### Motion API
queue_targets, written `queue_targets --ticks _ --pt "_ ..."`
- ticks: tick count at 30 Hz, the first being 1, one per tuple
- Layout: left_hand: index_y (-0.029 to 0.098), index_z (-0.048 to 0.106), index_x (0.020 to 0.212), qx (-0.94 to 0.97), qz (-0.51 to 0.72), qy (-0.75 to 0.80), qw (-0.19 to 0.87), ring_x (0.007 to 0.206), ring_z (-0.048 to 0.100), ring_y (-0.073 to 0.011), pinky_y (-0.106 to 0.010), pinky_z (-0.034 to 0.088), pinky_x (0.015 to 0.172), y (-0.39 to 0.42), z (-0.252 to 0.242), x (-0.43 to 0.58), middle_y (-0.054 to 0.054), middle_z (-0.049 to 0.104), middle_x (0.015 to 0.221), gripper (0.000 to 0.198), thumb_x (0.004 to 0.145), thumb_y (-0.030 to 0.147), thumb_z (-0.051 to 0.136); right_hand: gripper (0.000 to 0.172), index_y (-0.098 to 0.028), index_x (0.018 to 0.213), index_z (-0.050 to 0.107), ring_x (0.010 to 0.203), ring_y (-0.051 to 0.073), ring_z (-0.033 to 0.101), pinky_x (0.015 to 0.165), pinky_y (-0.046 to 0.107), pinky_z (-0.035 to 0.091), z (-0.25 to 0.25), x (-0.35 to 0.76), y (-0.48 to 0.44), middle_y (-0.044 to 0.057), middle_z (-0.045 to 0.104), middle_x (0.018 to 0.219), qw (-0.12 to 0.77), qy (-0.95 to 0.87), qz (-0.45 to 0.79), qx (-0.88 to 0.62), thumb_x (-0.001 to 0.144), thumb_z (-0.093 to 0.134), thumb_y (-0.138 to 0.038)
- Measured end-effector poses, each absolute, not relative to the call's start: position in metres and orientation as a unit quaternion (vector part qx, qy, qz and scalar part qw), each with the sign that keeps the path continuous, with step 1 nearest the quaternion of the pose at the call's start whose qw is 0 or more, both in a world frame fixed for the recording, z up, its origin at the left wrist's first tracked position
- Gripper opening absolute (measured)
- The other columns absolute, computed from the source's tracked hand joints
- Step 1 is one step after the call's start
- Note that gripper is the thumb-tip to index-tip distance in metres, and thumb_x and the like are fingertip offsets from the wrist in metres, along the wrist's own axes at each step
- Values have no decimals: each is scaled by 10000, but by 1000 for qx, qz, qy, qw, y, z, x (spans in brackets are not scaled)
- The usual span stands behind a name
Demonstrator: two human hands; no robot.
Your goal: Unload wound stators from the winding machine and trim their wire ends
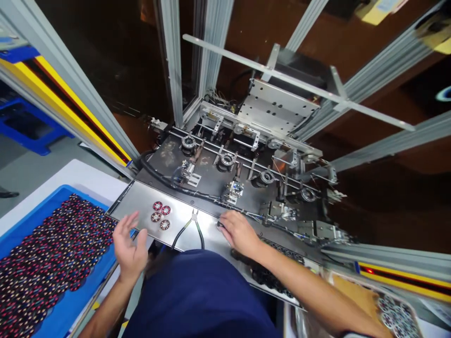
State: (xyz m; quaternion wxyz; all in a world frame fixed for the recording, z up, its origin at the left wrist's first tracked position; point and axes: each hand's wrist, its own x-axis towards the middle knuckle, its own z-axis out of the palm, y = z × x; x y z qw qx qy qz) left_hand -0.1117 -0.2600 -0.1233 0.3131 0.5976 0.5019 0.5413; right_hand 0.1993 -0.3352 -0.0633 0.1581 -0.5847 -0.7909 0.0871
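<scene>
Beside the front left edge of the metal work shelf (132, 202), my left hand (130, 246) is held up with its fingers apart and nothing in it. My right hand (241, 234) is over the middle of the shelf, its fingers closed on a small dark part (220, 225) that is mostly covered by them. Several small wound rings, like motor stators (165, 225), lie in a cluster on the shelf between my hands, nearer the left one. Between that cluster and my right hand lie cutting pliers (195, 217), jaws pointing away from me.
A blue tray (100, 204) full of similar wound rings stands at left. Dark ring parts (271, 277) lie under my right forearm. Ring-shaped fixtures (227, 161) line the machine bed ahead. Yellow sensor bars (81, 108) flank both sides. Metallic rings (396, 314) fill a box at right.
</scene>
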Motion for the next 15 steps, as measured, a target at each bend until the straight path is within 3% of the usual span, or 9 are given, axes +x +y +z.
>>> queue_targets --ticks 3,8,12,15 --pt "177 425 1340 616 519 481 347 1215 570 -284 -453 462 991 -274 -109 -92 -174 584 1302 556 841 284 647 196 -127 1056 658 1036 330 575 810 523 522 -110 195 -366 221 625 1137 130 -765 73 -627 905 542 -173" --pt "201 502 1295 651 432 459 422 1209 565 -269 -422 475 984 -286 -93 -65 -139 586 1314 469 854 293 631 219 -156 1083 631 1077 324 534 856 489 476 -125 182 -372 193 600 1210 105 -770 87 -623 868 634 -202" --pt "210 614 1191 667 307 444 513 1108 617 -257 -411 488 960 -294 -92 -56 -110 652 1214 391 824 331 669 148 -182 1035 616 968 263 564 845 426 457 -126 183 -370 115 662 1025 112 -799 104 -582 889 596 -162" --pt "200 675 1084 645 225 435 587 935 670 -242 -406 536 861 -299 -100 -50 -106 710 1070 367 769 382 722 104 -160 998 600 977 254 566 870 419 446 -132 184 -366 120 659 975 142 -812 105 -556 909 545 -161"
